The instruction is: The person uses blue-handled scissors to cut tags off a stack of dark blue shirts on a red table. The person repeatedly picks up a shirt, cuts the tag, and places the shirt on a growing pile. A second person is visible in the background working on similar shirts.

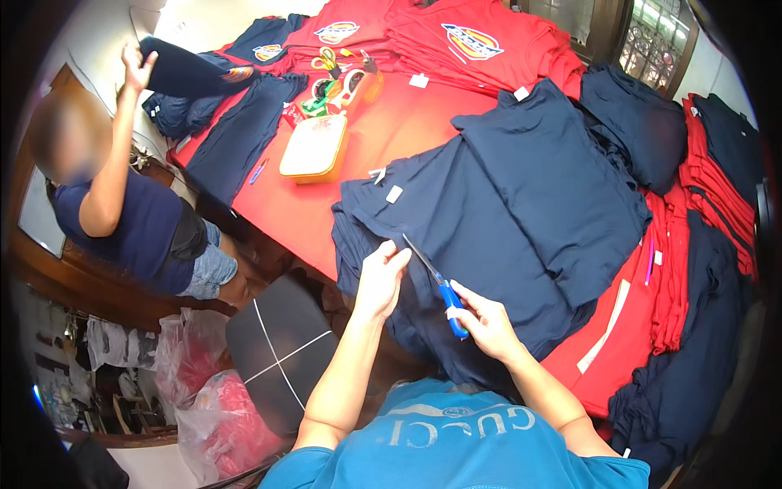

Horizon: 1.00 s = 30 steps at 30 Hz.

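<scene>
My right hand [486, 319] is closed around a pair of scissors with blue handles [454, 308]. The narrow metal blades point up and left, over dark navy shirts [497, 212] stacked on the table in front of me. Beside the blade tip, my left hand [381, 281] has its fingers pinched together at the left edge of the stack. Whatever sits between those fingertips is too small to make out. A small white tag [394, 194] lies on the navy cloth just beyond my left hand.
A yellow box with a pale lid [314, 148], a tape dispenser [352, 88] and a pen [258, 171] rest on the red-covered table [407, 110]. Red shirts [481, 41] are piled along the back. At left, another person [130, 212] raises a navy garment [187, 69]. A black chair [281, 350] stands nearby.
</scene>
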Motion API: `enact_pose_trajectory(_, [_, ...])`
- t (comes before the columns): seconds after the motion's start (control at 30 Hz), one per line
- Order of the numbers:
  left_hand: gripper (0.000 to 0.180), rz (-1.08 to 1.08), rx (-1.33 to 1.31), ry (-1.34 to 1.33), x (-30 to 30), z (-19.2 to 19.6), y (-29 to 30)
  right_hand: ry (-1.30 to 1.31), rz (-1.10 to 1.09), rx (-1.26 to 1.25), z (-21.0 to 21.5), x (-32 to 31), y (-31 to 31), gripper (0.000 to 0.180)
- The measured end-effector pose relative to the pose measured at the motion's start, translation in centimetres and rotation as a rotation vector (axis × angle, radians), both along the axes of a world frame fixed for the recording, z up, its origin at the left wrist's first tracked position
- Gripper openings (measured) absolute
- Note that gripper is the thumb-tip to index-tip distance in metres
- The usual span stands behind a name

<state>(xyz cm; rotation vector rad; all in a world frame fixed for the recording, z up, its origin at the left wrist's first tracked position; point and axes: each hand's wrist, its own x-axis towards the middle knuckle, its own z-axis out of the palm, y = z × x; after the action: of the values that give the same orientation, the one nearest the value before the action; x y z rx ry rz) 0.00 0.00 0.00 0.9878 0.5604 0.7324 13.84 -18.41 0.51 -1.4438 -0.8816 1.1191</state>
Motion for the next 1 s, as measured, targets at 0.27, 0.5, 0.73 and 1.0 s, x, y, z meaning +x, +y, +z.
enact_pose_trajectory(0.27, [0.047, -0.054, 0.053, 0.023, 1.3, 5.9, -2.1, -0.012, 0.033, 0.029, 2.4, 1.9, 1.5, 0.05])
enact_pose_trajectory(0.5, [0.034, 0.007, 0.144, 0.073, 1.4, 3.7, -0.2, -0.073, 0.042, 0.168, 0.7, 2.4, 1.6, 0.05])
enact_pose_trajectory(0.73, [0.049, -0.054, 0.083, 0.015, 2.0, 5.6, -0.9, -0.049, 0.073, 0.092, 2.0, 3.6, 2.6, 0.051])
enact_pose_trajectory(1.0, [0.021, 0.131, 0.025, -0.043, 2.8, 3.5, 1.3, -0.301, 0.053, 0.282, -0.6, 4.2, 2.8, 0.056])
